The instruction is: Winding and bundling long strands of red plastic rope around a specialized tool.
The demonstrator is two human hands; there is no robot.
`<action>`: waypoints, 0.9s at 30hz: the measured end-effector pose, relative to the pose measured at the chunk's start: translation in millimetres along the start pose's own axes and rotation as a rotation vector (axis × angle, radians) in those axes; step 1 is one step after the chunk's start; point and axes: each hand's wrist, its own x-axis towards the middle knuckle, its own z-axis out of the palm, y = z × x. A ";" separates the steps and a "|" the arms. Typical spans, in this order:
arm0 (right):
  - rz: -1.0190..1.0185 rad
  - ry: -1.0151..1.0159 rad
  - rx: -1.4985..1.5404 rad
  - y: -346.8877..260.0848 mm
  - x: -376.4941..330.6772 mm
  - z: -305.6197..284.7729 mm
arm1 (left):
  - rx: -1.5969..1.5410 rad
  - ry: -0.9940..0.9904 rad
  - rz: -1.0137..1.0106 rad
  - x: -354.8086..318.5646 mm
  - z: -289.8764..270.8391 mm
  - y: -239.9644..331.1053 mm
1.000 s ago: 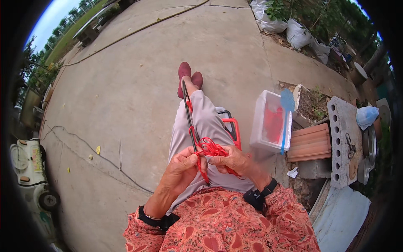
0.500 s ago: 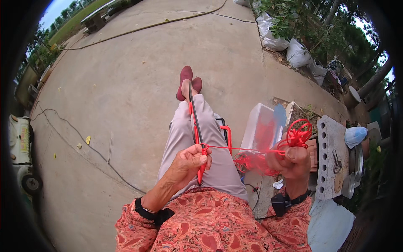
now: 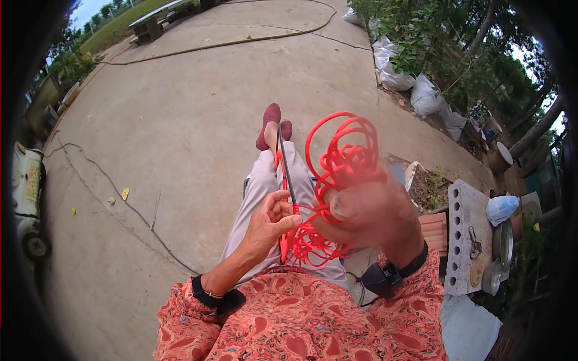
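Note:
A long, thin dark rod (image 3: pixel 288 173) runs up between my legs, with red wrapping at its near end. My left hand (image 3: pixel 268 225) pinches that near end between thumb and fingers. My right hand (image 3: pixel 376 207), smeared by motion, is closed around a looped bundle of red cord (image 3: pixel 346 153), just right of the left hand. From the bundle a short stretch of cord leads to the wrapped spot at my left fingertips. More tangled red cord (image 3: pixel 316 245) hangs below, over my lap. What the rod belongs to cannot be made out.
Right of me are a perforated concrete block (image 3: pixel 463 237) with metal pans beside it, reddish bricks (image 3: pixel 433 231) and a blue plastic bag (image 3: pixel 502 209). White sacks (image 3: pixel 426 96) line the plants. A dark cable (image 3: pixel 135 207) crosses the concrete at left, near a pale wheeled machine (image 3: pixel 29 186).
My right hand has swung left and nearer the left hand with the cord bundle. The cord stretched taut between them has shortened. My left hand keeps its pinch on the rod.

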 end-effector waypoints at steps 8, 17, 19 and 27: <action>-0.072 0.032 -0.428 -21.1 16.0 -13.5 | 0.890 0.176 0.548 10.8 4.8 26.4; -0.037 0.339 -0.929 62.8 -2.6 -113.4 | -0.083 0.187 0.021 17.9 -13.0 27.4; 0.165 0.163 -0.831 91.7 -18.6 -106.7 | -0.149 0.158 -0.032 17.5 -13.4 28.7; 0.157 -0.050 -0.622 163.0 12.6 -66.2 | -0.015 0.202 -0.107 8.9 -33.4 15.5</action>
